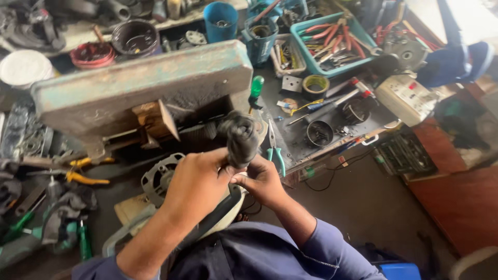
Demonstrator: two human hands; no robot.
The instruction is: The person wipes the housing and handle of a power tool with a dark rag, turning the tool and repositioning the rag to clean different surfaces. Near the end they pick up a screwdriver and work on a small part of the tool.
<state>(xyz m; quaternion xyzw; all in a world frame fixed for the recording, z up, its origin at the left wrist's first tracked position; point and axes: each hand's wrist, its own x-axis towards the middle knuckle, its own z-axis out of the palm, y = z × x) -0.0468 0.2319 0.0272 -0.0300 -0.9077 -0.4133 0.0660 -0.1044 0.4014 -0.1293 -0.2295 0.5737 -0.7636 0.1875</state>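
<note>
Both hands (199,181) raised, gripping dark rotor (239,137)

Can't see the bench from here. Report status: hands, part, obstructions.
Left hand and right hand both gripping dark motor part, blurred. Held above bench. Green pliers just beyond right hand. Nothing blocking.

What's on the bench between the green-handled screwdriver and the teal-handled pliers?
In the head view, the dark motor part held up by both hands covers part of that gap between the screwdriver and pliers; otherwise only dark benchtop shows.
</note>
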